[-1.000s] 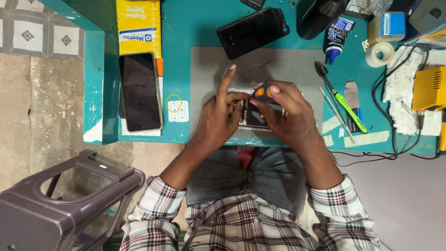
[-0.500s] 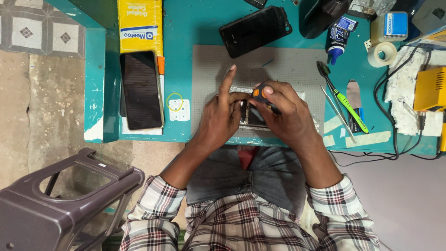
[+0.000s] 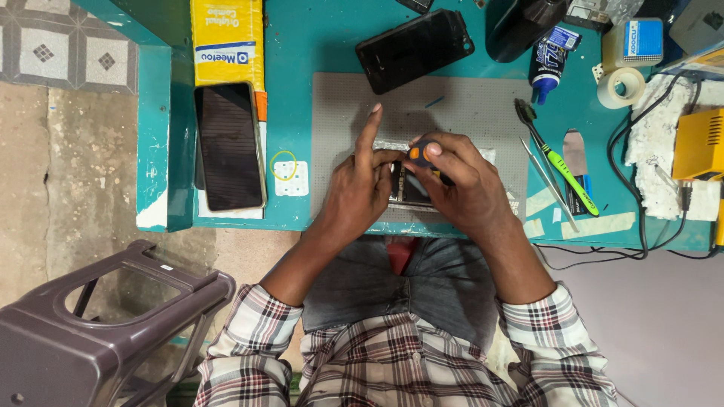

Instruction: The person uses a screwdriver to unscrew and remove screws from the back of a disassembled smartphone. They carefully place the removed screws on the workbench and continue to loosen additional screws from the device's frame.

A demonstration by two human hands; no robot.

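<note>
Fingers of the right hand (image 3: 464, 185) pinch a small dark tool with an orange cap (image 3: 417, 153), thumb and forefinger closed round it, held over an opened phone (image 3: 411, 188) that lies on the grey work mat (image 3: 460, 105) at the near edge of the teal desk (image 3: 317, 45). On the left hand (image 3: 358, 192) the forefinger stands straight up off the mat while the other fingers curl down onto the phone's left edge, steadying it. Compared with the frames of a second and half a second ago, little differs: both hands sit in the same spot on the mat, the left forefinger is raised as before, and the orange cap has shifted only slightly between the right thumb and forefinger. Most of the phone is covered by the two hands, so only a dark strip of its inside shows between them, and what the tool's tip touches cannot be made out. Left of the mat a dark phone (image 3: 230, 147) lies face up with a yellow box (image 3: 226, 38) beyond it; the box's far end is cut off by the picture's edge. Behind the mat lies a black phone back (image 3: 415, 49), and right of the mat are a green-handled tool (image 3: 562, 166), tweezers (image 3: 547, 181), a roll of tape (image 3: 622, 88) and a yellow device (image 3: 697, 143), partly out of the picture.
</note>
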